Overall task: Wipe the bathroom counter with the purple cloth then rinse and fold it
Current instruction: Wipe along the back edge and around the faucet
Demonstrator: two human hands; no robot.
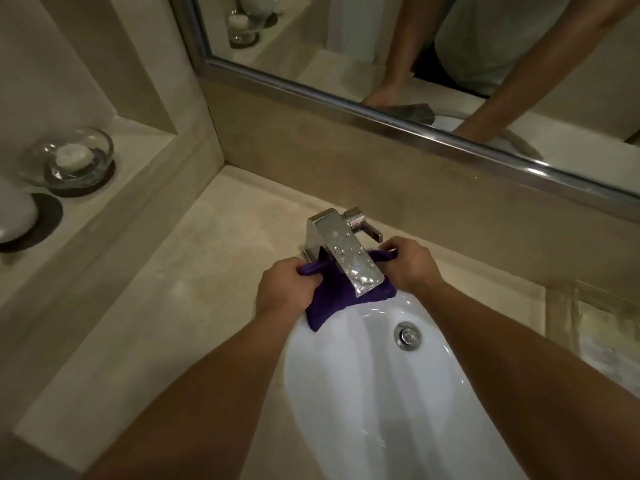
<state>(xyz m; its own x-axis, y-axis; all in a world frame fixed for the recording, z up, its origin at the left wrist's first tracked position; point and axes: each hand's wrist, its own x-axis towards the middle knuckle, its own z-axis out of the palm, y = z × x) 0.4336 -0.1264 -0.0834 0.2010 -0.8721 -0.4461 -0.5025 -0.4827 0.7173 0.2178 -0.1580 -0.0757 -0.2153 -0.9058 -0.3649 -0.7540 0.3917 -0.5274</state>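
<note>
Beige stone walls point(304, 143), chrome-framed mirror point(346, 39), dim light

The head camera is looking steeply down from close above the bathroom counter point(207, 306), facing the mirror point(415, 132); corners are possibly blurring.

nothing readable here: no text, brand, label or number shows on the purple cloth point(320, 311), the chrome faucet point(349, 261) or the glass bowl point(69, 161) on the ledge. any marking there is too small or blurred to tell.
</note>
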